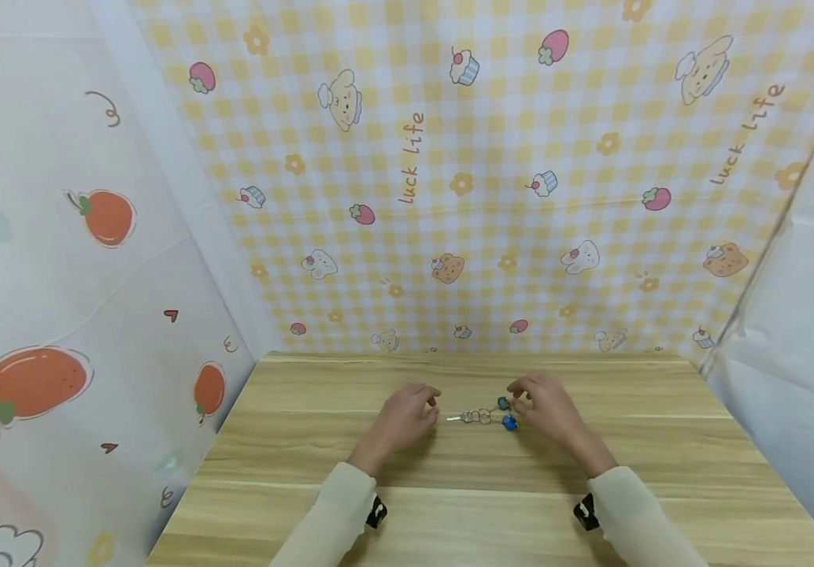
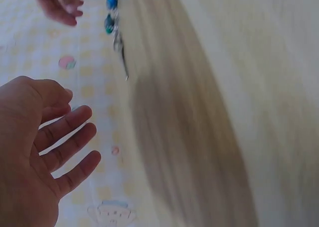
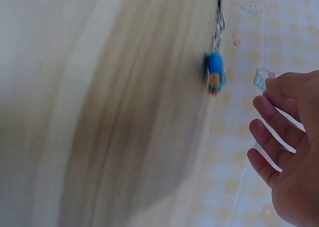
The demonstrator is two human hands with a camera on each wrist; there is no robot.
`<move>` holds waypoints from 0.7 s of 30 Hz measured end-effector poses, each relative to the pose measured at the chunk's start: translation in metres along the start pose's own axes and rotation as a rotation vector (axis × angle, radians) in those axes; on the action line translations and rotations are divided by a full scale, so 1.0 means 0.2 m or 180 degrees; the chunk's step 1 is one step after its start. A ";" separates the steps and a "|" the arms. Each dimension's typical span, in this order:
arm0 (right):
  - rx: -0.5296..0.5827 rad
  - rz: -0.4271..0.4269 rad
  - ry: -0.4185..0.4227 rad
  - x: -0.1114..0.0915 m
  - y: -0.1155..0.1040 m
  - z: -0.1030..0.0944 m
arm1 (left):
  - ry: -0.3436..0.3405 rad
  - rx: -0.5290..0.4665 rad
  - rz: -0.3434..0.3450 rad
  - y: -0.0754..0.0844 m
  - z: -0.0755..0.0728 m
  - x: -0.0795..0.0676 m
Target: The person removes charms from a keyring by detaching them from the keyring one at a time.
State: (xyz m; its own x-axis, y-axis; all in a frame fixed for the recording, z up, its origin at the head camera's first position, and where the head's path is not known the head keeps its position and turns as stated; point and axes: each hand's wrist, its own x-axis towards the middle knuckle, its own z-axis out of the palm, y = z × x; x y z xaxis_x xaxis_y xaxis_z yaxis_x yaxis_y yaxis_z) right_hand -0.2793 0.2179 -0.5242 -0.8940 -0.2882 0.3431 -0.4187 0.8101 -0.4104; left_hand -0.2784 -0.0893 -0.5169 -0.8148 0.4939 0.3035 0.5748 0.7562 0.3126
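On the wooden table lies a silver key (image 1: 457, 417), joined by metal rings (image 1: 480, 416) to two small charms. One charm is bright blue (image 1: 510, 423), with an orange-brown part visible in the right wrist view; the other charm is dark green-blue (image 1: 503, 402). My left hand (image 1: 409, 413) hovers left of the key's tip, fingers loosely bent and holding nothing. On the other side, my right hand (image 1: 545, 405) hovers just right of the charms, fingers relaxed and spread, also without anything in them. In both wrist views a gap shows between hand and keychain.
The wooden table (image 1: 478, 528) ends at a yellow checked cloth (image 1: 464, 236) hanging behind it. White sheets stand at the left (image 1: 152, 299) and right (image 1: 797, 331) sides. A black wrist strap piece (image 1: 376, 512) shows at the left sleeve.
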 end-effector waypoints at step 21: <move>-0.0174 -0.0186 -0.0352 0.02 -0.13 0.18 | -0.0231 0.0563 0.0204 0.17 0.24 0.09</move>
State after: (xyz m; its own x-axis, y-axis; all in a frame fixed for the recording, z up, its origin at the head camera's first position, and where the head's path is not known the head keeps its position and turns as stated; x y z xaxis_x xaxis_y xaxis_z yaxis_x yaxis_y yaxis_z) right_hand -0.2776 0.1777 -0.5427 -0.8817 -0.3879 0.2685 -0.4640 0.8159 -0.3449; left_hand -0.2774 -0.0336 -0.5439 -0.7840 0.5682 0.2501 0.6086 0.7828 0.1297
